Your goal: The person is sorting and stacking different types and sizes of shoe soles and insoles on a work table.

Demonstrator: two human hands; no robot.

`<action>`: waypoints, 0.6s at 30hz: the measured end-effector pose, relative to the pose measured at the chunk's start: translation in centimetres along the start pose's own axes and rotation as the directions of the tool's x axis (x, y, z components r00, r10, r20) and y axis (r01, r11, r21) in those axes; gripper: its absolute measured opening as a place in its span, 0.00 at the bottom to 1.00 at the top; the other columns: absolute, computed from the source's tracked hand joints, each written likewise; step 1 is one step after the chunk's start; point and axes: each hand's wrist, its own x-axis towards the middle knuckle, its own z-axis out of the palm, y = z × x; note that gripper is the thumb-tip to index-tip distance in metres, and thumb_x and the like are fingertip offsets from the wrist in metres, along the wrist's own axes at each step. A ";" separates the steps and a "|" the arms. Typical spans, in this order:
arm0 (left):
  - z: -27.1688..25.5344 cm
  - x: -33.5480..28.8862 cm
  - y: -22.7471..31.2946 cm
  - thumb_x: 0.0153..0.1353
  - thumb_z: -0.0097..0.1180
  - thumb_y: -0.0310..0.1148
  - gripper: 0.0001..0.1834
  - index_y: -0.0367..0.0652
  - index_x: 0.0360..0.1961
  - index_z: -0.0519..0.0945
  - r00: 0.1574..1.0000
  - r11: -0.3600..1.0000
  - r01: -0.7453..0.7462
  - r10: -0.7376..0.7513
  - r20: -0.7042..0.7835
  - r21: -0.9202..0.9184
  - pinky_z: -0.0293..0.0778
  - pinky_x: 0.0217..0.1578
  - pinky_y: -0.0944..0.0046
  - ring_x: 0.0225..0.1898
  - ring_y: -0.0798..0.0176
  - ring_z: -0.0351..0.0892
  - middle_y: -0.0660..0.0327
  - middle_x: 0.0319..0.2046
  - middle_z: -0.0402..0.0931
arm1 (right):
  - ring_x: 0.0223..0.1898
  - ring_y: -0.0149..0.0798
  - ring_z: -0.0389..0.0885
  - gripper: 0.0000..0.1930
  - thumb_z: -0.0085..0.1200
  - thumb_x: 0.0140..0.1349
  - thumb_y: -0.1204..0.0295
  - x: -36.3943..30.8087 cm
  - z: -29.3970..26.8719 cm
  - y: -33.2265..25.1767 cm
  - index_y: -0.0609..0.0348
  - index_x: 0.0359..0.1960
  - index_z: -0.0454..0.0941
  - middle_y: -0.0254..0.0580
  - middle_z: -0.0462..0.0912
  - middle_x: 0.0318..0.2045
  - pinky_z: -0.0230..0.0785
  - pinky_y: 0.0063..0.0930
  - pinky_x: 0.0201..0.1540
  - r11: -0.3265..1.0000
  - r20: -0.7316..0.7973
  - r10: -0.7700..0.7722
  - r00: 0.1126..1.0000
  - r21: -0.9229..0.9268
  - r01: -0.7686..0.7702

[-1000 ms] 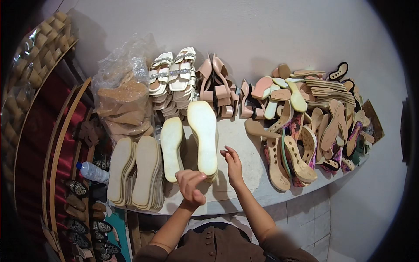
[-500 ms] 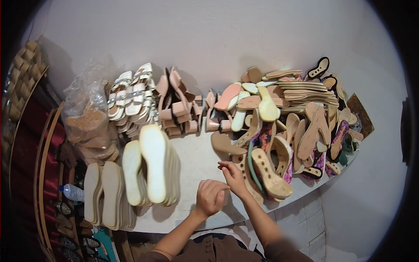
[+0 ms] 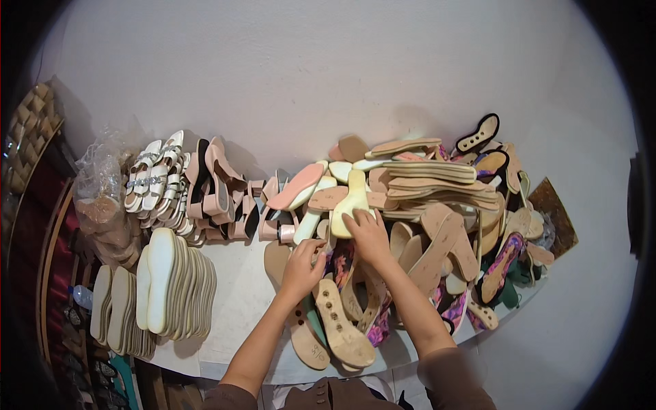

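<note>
A pale yellow shoe sole (image 3: 350,198) lies on the heap of loose soles, its wide end toward me. My right hand (image 3: 369,236) reaches over that end, fingers apart and their tips touching it. My left hand (image 3: 303,270) hovers to its left, over the heap's near-left part, with fingers bent but apart and nothing seen in them. Close to the left hand are a brown sole (image 3: 277,263) and a beige sole with dark holes (image 3: 342,328). A pink sole (image 3: 297,186) lies beyond, beside a pale green-white one (image 3: 314,215).
Stacked cream soles (image 3: 160,280) stand at the left on the white table (image 3: 236,294). Behind them are white sandals (image 3: 157,174), pink heeled sandals (image 3: 219,181) and a clear plastic bag (image 3: 102,178). Piled beige soles (image 3: 437,184) and flowered ones (image 3: 502,270) spread right.
My view has shifted right. Both hands, close together over the table before, have moved apart and forward onto the heap; the right now touches the pale yellow sole.
</note>
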 end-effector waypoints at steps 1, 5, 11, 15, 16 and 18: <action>0.0 0.0 0.3 0.55 0.48 0.30 0.13 0.38 0.41 0.73 0.999 0.999 0.035 -0.035 0.005 -0.003 0.67 0.42 0.57 0.41 0.48 0.71 0.51 0.38 0.72 | 0.48 0.45 0.71 0.25 0.51 0.43 0.80 0.5 -0.5 0.4 0.53 0.48 0.69 0.42 0.73 0.45 0.56 0.45 0.56 0.999 -0.055 -0.022 0.998 0.040 0.025; -0.4 0.7 1.4 0.55 0.48 0.29 0.13 0.38 0.41 0.73 0.995 0.997 0.083 -0.082 -0.051 0.007 0.67 0.44 0.58 0.42 0.47 0.71 0.51 0.39 0.72 | 0.40 0.44 0.76 0.19 0.52 0.47 0.82 2.6 -3.7 1.5 0.59 0.44 0.70 0.43 0.78 0.35 0.66 0.32 0.44 0.899 -0.273 0.110 0.956 0.438 0.022; -0.4 2.9 1.9 0.59 0.47 0.34 0.19 0.36 0.50 0.67 0.977 0.990 0.067 -0.091 -0.191 -0.125 0.66 0.46 0.61 0.47 0.55 0.69 0.51 0.45 0.68 | 0.37 0.28 0.76 0.14 0.51 0.59 0.73 6.0 -9.5 3.3 0.65 0.45 0.66 0.39 0.77 0.36 0.68 0.21 0.39 0.149 -0.087 0.466 0.881 0.989 0.019; -0.1 3.6 2.7 0.60 0.47 0.38 0.23 0.37 0.53 0.66 0.979 0.957 0.120 -0.159 -0.129 -0.263 0.66 0.46 0.63 0.48 0.59 0.68 0.53 0.48 0.67 | 0.35 0.26 0.76 0.15 0.52 0.58 0.73 5.8 -8.7 2.9 0.66 0.45 0.67 0.40 0.78 0.35 0.69 0.18 0.37 -0.107 0.146 0.435 0.888 0.988 -0.110; 0.1 3.6 3.4 0.59 0.48 0.39 0.24 0.37 0.53 0.65 0.980 0.960 0.153 -0.178 -0.090 -0.233 0.66 0.46 0.63 0.48 0.59 0.68 0.53 0.48 0.67 | 0.35 0.26 0.76 0.15 0.52 0.58 0.73 5.5 -8.4 3.0 0.66 0.45 0.67 0.40 0.78 0.35 0.69 0.18 0.37 -0.107 0.143 0.435 0.889 0.989 -0.107; 0.4 3.5 3.9 0.58 0.51 0.41 0.26 0.36 0.53 0.66 0.972 0.951 0.222 -0.233 -0.025 -0.215 0.67 0.44 0.64 0.45 0.60 0.70 0.54 0.45 0.70 | 0.35 0.26 0.76 0.15 0.52 0.58 0.72 4.9 -7.9 3.2 0.66 0.45 0.67 0.40 0.78 0.34 0.69 0.18 0.36 -0.096 0.232 0.370 0.900 0.973 -0.212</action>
